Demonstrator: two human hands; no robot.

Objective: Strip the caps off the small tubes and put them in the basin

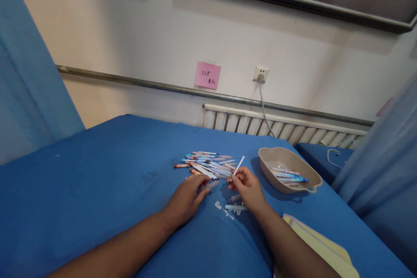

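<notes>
My right hand (248,189) pinches a slim white pen refill (239,166), tilted up to the right with a dark tip at its lower end. Between the thumb and forefinger of my left hand (189,195) is a translucent pen barrel (213,184), pointing toward the right hand. Just beyond both hands lies a loose pile of pens and refills (208,163), mostly white, blue and orange. Small white bits (229,214) are scattered on the blue cloth below my right hand, beside a pale green pen barrel (235,207) partly covered by that hand.
A beige basin (265,169) with several pens (288,176) inside stands to the right. Yellow folded material (321,243) lies near my right forearm. The blue cloth (107,191) spreads left; a radiator (231,122) and wall socket (261,74) are behind.
</notes>
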